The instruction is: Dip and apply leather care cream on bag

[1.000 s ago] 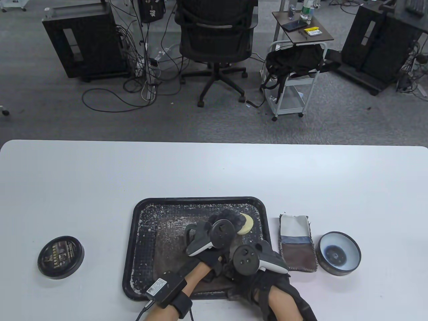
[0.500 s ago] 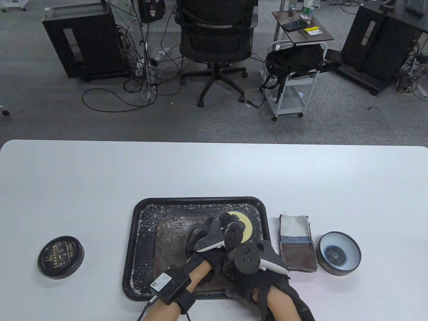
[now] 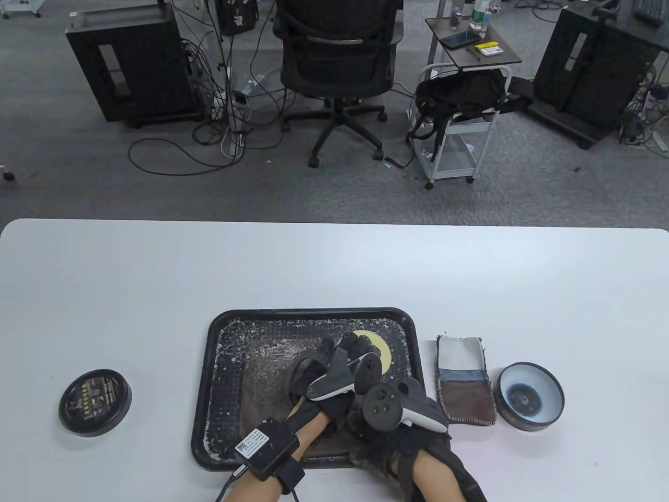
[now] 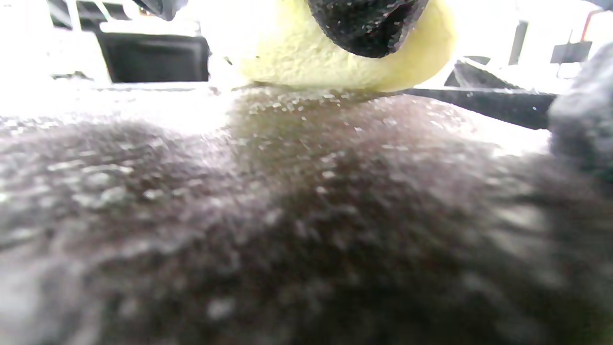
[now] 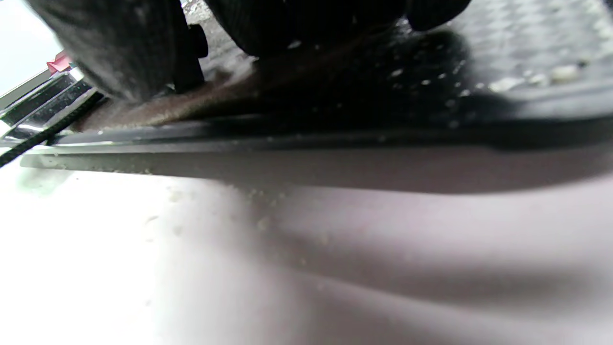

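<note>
Since a second ago, the left hand [image 3: 345, 361] has slid the yellow sponge [image 3: 382, 349] toward the tray's [image 3: 219, 366] far right corner, fingers [image 4: 366, 21] clamped on it. It rubs the brown bag [image 4: 306, 215] lying in the tray. Even, overlapping strokes would spread cream best while the right hand [image 3: 402, 418], grip hidden, steadies the bag.

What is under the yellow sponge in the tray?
The yellow sponge lies on a brown leather surface speckled with pale flecks, inside the black tray. The left hand covers part of it.
</note>
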The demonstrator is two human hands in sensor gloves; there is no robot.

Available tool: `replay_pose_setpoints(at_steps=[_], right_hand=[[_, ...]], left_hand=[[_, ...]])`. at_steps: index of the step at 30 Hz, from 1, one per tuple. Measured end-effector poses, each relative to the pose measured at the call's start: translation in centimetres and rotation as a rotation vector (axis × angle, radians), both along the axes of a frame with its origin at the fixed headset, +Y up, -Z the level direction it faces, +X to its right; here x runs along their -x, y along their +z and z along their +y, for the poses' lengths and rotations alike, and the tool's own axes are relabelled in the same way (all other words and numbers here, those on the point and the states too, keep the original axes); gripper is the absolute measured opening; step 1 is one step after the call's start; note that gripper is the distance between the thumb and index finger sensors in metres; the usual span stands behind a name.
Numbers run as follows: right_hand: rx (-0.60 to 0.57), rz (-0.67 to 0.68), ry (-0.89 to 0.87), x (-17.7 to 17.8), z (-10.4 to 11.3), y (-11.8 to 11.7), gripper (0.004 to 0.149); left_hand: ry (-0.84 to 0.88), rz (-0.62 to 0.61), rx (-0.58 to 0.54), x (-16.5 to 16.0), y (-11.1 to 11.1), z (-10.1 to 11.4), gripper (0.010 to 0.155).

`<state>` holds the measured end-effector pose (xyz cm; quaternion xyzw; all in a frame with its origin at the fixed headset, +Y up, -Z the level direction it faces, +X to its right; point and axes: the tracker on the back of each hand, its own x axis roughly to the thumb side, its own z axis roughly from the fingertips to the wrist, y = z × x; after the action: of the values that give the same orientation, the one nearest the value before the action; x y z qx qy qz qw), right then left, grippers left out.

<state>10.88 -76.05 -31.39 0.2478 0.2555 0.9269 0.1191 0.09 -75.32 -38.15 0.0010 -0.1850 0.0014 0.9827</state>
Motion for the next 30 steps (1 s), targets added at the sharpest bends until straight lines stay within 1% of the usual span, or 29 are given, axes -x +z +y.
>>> replay_pose_setpoints(at_steps=[3,6,11,15,20,30], right_hand=[[0.007,-0.009,-0.009,0.0,0.0,0.0,0.074],[0.012,-0.016,-0.015,0.0,-0.1,0.0,0.073],[0.013,-0.021,-0.015,0.0,-0.1,0.0,0.073],[0.019,-0.028,-0.023,-0.1,-0.1,0.0,0.073],[0.025,-0.037,-0.028,-0.1,-0.1,0.0,0.073],[0.03,-0.057,-0.039,-0.2,-0.1,0.0,0.073]], left_hand=[[-0.004,0.042,-0.039,0.5,0.1,0.2,0.055],[0.003,0.08,-0.048,1.3,0.0,0.2,0.055],[-0.039,0.167,-0.062,2.6,0.3,0.1,0.055],[-0.054,0.25,-0.017,4.2,0.2,-0.1,0.056],[-0.048,0.315,0.037,6.2,0.1,-0.2,0.055],[-0.27,0.465,0.037,6.7,0.7,0.9,0.056]])
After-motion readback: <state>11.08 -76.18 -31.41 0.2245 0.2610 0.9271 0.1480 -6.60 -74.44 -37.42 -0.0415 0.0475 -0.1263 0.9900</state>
